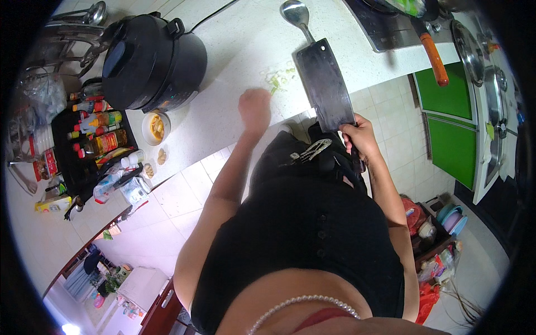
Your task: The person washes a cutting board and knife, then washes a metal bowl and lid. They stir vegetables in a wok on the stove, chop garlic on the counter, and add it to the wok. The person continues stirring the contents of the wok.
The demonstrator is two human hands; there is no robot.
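Note:
My right hand (361, 136) is closed around the handle of a cleaver (324, 83). Its broad dark blade points away from me over the front edge of the white countertop (238, 46). A metal spoon (295, 16) lies beyond the blade's far end, part of its handle hidden by the blade. Pale green chopped scallion (277, 79) is scattered left of the blade. Just short of those pieces, my left hand (254, 109) is curled at the counter and slightly blurred. The view hides whether anything is inside its fingers.
A black electric pressure cooker (155, 63) stands on the left. Nearby are a white bowl (156, 128) with yellowish food and a black tray (69, 161) of sauce bottles. At right, an orange pan handle (434, 59) juts past the cooktop (383, 29), near green cabinet doors (451, 150).

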